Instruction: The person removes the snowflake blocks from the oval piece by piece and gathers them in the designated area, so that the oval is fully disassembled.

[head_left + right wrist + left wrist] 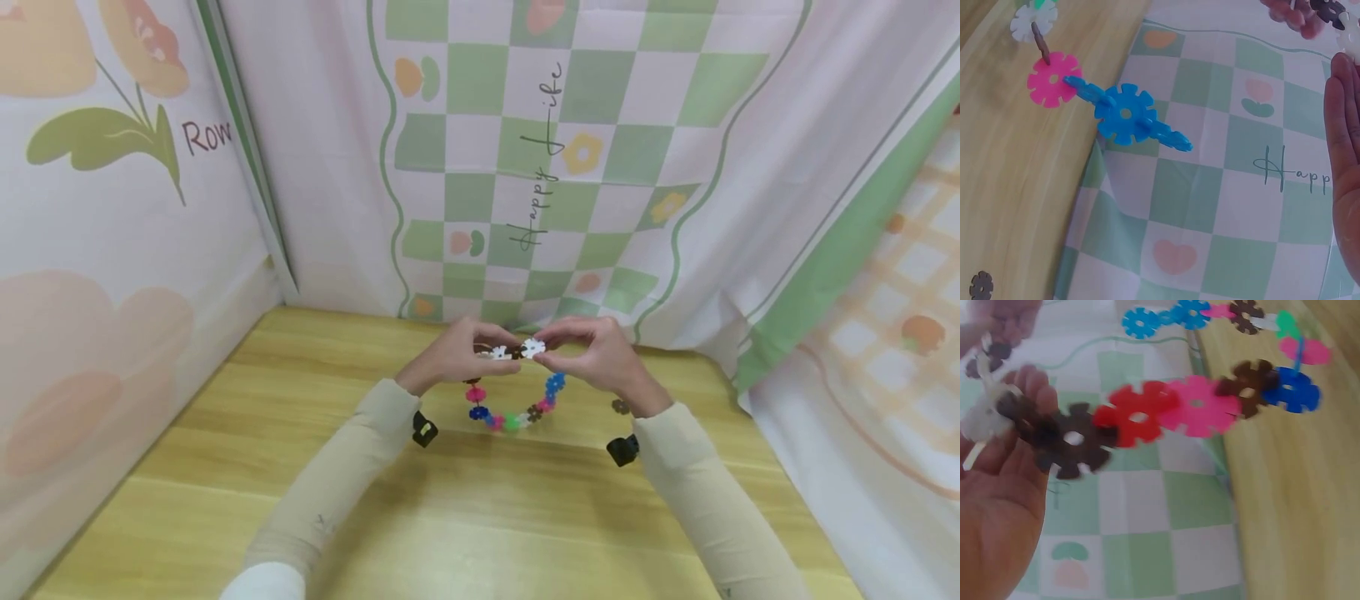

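Observation:
A chain of notched plastic snowflake discs hangs below both hands, curving through pink, dark blue [477, 412], green and light blue [554, 385]. My left hand [453, 354] grips its upper end by a white disc [500, 353], with dark brown [1074, 439], red [1141, 414] and pink [1199, 406] discs trailing from there. Thumb and fingers of my right hand [597, 353] pinch another white disc [533, 347]. A small brown disc [517, 352] sits between the two white ones. The chain's other end, a light blue disc [1172, 139], hangs free below the right hand.
One loose brown disc [620, 406] lies on the wooden table [480, 517] under the right wrist. A checkered curtain [540, 167] hangs close behind the hands at the table's far edge. A flowered curtain [112, 333] closes off the left side.

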Motion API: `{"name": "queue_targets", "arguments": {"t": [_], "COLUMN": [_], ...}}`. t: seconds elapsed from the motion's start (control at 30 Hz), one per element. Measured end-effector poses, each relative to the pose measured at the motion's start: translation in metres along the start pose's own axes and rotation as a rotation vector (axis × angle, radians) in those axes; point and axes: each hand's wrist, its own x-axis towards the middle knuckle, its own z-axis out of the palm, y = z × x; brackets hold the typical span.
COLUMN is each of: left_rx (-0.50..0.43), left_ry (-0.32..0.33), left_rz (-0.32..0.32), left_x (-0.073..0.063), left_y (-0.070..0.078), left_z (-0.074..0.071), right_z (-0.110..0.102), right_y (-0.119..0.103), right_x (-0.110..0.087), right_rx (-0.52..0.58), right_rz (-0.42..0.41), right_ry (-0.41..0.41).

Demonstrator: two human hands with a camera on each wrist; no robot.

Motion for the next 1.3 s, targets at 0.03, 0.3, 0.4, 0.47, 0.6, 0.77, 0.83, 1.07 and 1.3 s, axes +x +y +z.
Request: {"name": "queue_targets", "arguments": {"t": [0.03, 0.3, 0.4, 0.47, 0.6, 0.77, 0.83, 1.07, 1.3], "left_rx": [-0.018, -0.414, -0.473, -0.494, -0.51, -0.531, -0.522, -0.41, -0.363], "left_ry": [-0.013, -0.109, -0.108, -0.106, -0.1, -0.105, -0.116, -0.173, -0.171], "left_rz": [-0.01, -0.075, -0.069, -0.067, -0.069, -0.083, -0.098, -0.132, -0.159], "left_x": [-0.002, -0.006, -0.005, -0.004, -0.004, -0.004, -0.004, -0.005, -0.006], "left_y": [-0.003, -0.019, -0.023, -0.025, -0.025, -0.022, -0.02, -0.013, -0.005], "left_z": [0.0, 0.007, 0.01, 0.01, 0.009, 0.003, 0.0, -0.016, -0.021], "right_z": [0.0, 0.004, 0.005, 0.005, 0.004, 0.003, 0.003, 0.006, 0.009], "right_y": [0.0, -0.003, -0.004, -0.005, -0.006, -0.009, -0.012, -0.019, -0.019], "right_x": [0.0, -0.003, -0.004, -0.005, -0.002, 0.005, 0.008, 0.016, 0.021], "right_rx": [-0.002, -0.009, -0.01, -0.016, -0.055, -0.117, -0.128, -0.16, -0.165], "right_rz": [-0.004, 0.042, 0.05, 0.05, 0.02, -0.058, -0.07, -0.082, -0.131], "right_ry": [0.004, 0.001, -0.004, -0.006, -0.012, -0.034, -0.053, -0.113, -0.128]}}
